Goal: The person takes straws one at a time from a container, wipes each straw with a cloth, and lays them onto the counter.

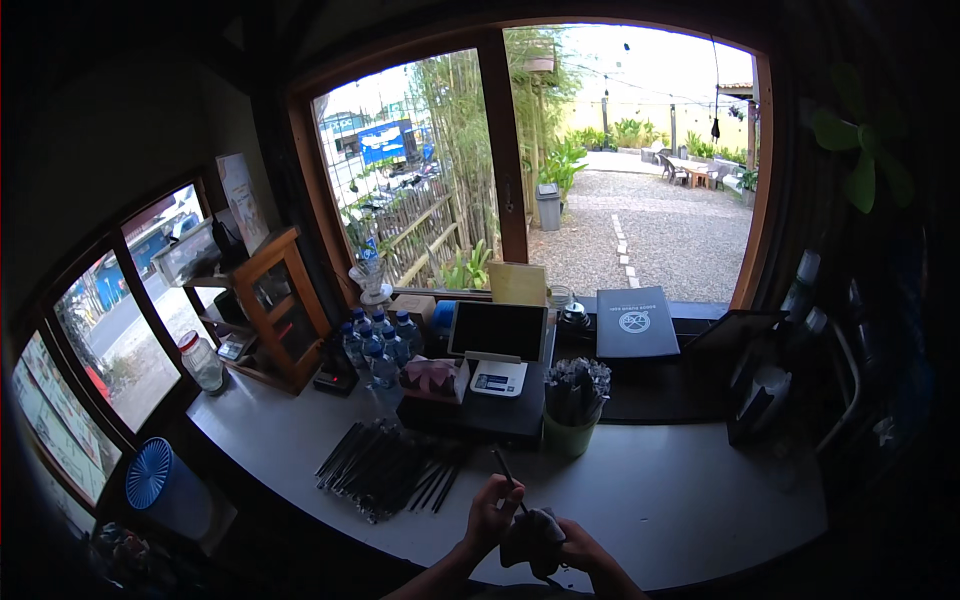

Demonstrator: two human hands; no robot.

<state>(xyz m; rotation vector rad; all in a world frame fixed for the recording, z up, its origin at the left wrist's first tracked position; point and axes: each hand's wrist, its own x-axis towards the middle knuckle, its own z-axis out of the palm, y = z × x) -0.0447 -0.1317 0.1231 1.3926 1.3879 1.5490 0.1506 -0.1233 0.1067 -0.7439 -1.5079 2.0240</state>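
My left hand [489, 516] pinches a thin black straw [502, 466] that slants up and to the left over the counter. A crumpled dark cloth [523, 546] is gripped in my right hand [582, 549], bunched about the straw's lower end. Beyond my left hand, a pile of black straws [382, 469] lies spread on the counter, several with clear wrapper at their ends. Past my hands stands a green pot [566, 435], packed with upright wrapped black straws [576, 390]. Small dark bits lie close to my right hand; the dim light hides what they are.
The pale counter [675, 495] curves around me beneath a window. A tablet [498, 330], tissue box [433, 379] and several water bottles [382, 364] stand along its back. A menu folder [637, 322] lies right of them. At left are a wooden cabinet [289, 315] and a glass jar [202, 365].
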